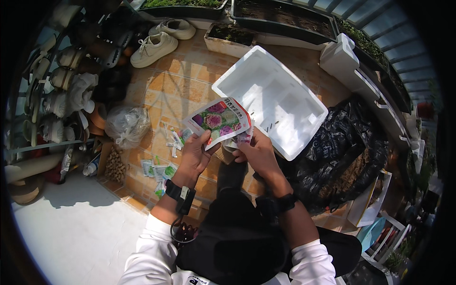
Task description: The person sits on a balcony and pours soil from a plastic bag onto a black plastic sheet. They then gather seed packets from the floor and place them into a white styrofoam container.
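Observation:
My left hand [196, 153] grips the lower edge of a seed packet [218, 121] printed with purple and green ornamental cabbages. To its right, my right hand [257, 151] holds smaller packets [245, 137], partly hidden by the fingers and the large packet. Beyond both hands a white foam box [278, 99] lies on the tiled floor, with a few small dark bits inside it. Several small packets [160, 171] with green pictures are scattered on the tiles left of my hands, beside some small white pieces [174, 142].
A black plastic bag [335, 156] with soil stands at the right. White shoes [155, 48], a knotted clear bag [128, 124] and a shoe rack [53, 142] are at the left. Planters [285, 21] line the far wall. A box of peanut-like pieces [115, 165] sits left.

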`<state>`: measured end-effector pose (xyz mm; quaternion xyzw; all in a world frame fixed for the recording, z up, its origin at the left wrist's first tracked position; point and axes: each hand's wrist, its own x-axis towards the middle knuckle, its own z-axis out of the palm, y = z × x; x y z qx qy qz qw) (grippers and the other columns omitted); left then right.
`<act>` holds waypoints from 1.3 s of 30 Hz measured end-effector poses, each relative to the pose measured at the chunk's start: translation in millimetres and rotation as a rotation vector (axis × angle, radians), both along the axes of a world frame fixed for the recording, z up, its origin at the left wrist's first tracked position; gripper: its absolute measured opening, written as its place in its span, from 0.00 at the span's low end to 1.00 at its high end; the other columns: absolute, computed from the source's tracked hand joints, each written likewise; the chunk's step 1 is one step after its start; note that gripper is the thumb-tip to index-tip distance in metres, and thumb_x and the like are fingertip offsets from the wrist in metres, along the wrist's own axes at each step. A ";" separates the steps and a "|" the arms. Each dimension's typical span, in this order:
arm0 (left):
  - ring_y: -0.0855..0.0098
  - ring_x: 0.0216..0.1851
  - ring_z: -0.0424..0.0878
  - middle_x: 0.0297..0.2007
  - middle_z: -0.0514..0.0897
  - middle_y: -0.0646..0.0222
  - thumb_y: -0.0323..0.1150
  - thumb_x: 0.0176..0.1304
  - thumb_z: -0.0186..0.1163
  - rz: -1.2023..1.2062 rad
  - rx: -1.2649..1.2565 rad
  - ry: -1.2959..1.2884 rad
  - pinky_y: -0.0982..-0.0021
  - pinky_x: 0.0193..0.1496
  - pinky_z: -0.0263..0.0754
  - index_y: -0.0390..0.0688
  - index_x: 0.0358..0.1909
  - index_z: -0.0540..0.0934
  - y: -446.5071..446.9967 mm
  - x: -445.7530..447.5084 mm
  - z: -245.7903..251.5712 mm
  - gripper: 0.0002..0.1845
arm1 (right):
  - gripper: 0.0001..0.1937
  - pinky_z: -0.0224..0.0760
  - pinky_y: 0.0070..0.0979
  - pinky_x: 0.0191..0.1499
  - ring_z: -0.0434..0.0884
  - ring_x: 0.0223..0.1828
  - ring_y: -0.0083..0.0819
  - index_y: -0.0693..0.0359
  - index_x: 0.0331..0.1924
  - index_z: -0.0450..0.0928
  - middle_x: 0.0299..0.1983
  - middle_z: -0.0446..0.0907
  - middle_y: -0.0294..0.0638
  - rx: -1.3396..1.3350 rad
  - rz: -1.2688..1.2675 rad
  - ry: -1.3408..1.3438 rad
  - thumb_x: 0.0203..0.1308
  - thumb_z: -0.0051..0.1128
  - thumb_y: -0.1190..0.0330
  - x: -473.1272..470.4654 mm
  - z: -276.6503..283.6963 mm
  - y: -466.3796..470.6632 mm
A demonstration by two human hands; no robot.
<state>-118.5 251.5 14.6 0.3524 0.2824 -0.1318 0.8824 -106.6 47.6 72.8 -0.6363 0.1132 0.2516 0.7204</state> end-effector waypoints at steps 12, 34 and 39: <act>0.74 0.43 0.86 0.47 0.88 0.62 0.25 0.64 0.67 -0.401 0.445 -0.210 0.71 0.48 0.82 0.34 0.57 0.80 27.1 6.6 30.4 0.20 | 0.11 0.74 0.20 0.24 0.79 0.19 0.21 0.70 0.42 0.83 0.27 0.83 0.38 -0.278 0.165 0.040 0.69 0.57 0.68 2.8 4.6 -8.3; 0.66 0.37 0.89 0.41 0.87 0.59 0.39 0.75 0.58 -0.145 0.355 -0.031 0.67 0.36 0.90 0.32 0.49 0.80 64.2 -18.5 -1.4 0.17 | 0.09 0.69 0.17 0.21 0.76 0.18 0.18 0.68 0.40 0.83 0.26 0.81 0.36 0.039 0.046 0.181 0.69 0.59 0.69 -5.8 -14.5 -12.9; 0.70 0.34 0.88 0.38 0.88 0.60 0.38 0.75 0.57 -0.240 0.456 -0.078 0.70 0.37 0.88 0.31 0.46 0.82 63.1 -25.6 -2.2 0.17 | 0.09 0.68 0.18 0.20 0.74 0.18 0.17 0.68 0.40 0.82 0.25 0.79 0.34 0.065 0.073 0.108 0.65 0.62 0.69 -6.0 -11.8 -11.6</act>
